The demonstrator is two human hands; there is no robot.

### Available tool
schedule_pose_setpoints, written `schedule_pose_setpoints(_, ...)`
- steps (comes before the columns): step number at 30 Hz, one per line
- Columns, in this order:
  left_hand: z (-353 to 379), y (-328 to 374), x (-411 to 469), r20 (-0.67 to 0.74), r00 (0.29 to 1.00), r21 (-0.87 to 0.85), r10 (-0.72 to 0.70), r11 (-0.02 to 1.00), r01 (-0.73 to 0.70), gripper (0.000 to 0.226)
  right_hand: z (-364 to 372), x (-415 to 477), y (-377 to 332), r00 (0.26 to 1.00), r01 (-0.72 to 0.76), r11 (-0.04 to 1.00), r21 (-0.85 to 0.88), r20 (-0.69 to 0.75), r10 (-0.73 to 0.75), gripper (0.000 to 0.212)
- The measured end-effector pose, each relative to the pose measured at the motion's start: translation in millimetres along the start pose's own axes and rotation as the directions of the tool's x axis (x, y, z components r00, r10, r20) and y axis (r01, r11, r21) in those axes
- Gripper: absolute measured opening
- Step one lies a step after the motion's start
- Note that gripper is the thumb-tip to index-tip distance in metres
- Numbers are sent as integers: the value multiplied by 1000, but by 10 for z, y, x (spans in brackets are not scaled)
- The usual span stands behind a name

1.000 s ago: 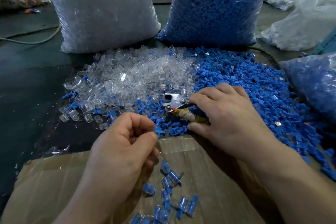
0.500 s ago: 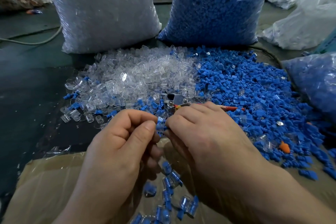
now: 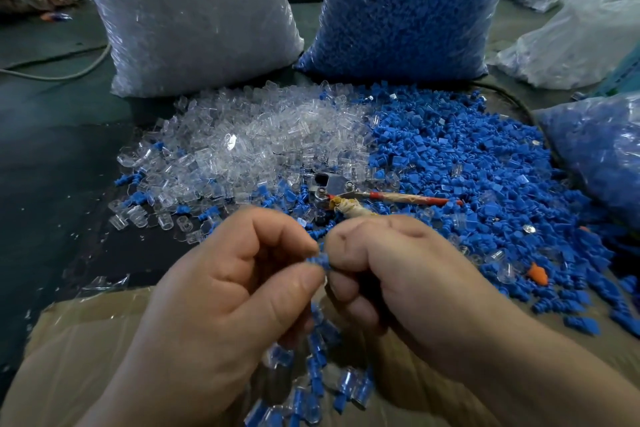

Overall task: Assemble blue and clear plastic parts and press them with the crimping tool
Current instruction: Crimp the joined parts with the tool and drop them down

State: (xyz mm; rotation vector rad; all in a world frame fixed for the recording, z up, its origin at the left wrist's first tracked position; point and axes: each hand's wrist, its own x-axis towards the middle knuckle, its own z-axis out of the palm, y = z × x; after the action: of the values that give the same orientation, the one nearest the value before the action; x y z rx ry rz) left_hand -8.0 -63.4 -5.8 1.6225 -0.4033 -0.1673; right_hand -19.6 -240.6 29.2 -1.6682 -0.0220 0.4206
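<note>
1. left hand [image 3: 228,288] and right hand [image 3: 398,281] meet over the cardboard [image 3: 79,357], both pinching one small blue part [image 3: 320,259] between curled fingers.
2. crimping tool [image 3: 349,191] lies unheld just beyond them, between the clear parts pile [image 3: 249,139] and the blue parts pile [image 3: 467,163].
3. assembled pieces [image 3: 322,388] lie on the cardboard below the hands.

Two hands at 6 o'clock: left hand [image 3: 221,305], right hand [image 3: 408,288], one blue part [image 3: 320,259] pinched between. One crimping tool [image 3: 332,185] at centre. Two loose heaps beyond counting: clear parts [image 3: 259,139] at 11, blue parts [image 3: 467,163] at 2. Three full bags: clear bag [image 3: 187,10] at 11, blue bag [image 3: 408,3] at 12, blue-filled bag [image 3: 595,149] at 3. One orange piece [image 3: 536,273] at 4.
</note>
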Motion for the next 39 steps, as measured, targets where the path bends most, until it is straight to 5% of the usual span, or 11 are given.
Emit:
schedule_pose_setpoints(1, -17, 8, -17, -8, 1000, 86, 29, 996, -29, 37, -21, -4, -12, 999, -48, 999, -17, 23, 49, 24)
schedule_pose_setpoints(3, -109, 22, -7, -48, 996, 355, 74, 934, -52, 30, -75, 9, 11, 1000, -8, 929, -370, -28, -3, 30)
schedule_pose_setpoints(5, -189, 33, 36, -19, 999, 563, 51, 826, -31, 19, -95, 7, 45, 984, 67, 678, -732, -63, -166, 34)
schedule_pose_setpoints(10, -163, -12, 63, 187, 982, 763, -24, 633, -130, 15, 63, -25, 89, 972, 196, 399, -896, 125, -197, 17)
schedule_pose_setpoints(14, -142, 27, 69, 307, 952, 723, -19, 654, -220, 12, 35, 7, 64, 971, 234, 391, -890, 196, -134, 16)
schedule_pose_setpoints(17, -158, 0, 77, 236, 972, 733, -6, 657, -174, 11, -14, 86, 15, 919, 295, 633, -716, 394, 18, 31)
schedule_pose_setpoints(19, -184, -37, 83, 43, 999, 751, 19, 659, -45, 17, -68, 93, 90, 983, 183, 507, -843, 166, -79, 32)
schedule_pose_setpoints(22, -269, -109, 117, -235, 967, 784, 96, 608, 130, 41, -116, 86, 224, 967, 1, 281, -960, -70, -243, 38)
schedule_pose_setpoints(26, -278, -197, 169, -249, 968, 913, 29, 341, 225, 84, -81, 249, 264, 941, -74, 191, -979, -131, -311, 50)
schedule_pose_setpoints(29, -158, -176, 222, -213, 977, 950, -6, 231, 209, 84, -5, 320, 278, 936, -64, 163, -985, -115, -332, 48)
schedule_pose_setpoints(39, -119, -161, 200, -147, 987, 848, 66, 523, 92, 23, -58, 381, 310, 927, 81, 319, -944, -46, -372, 11)
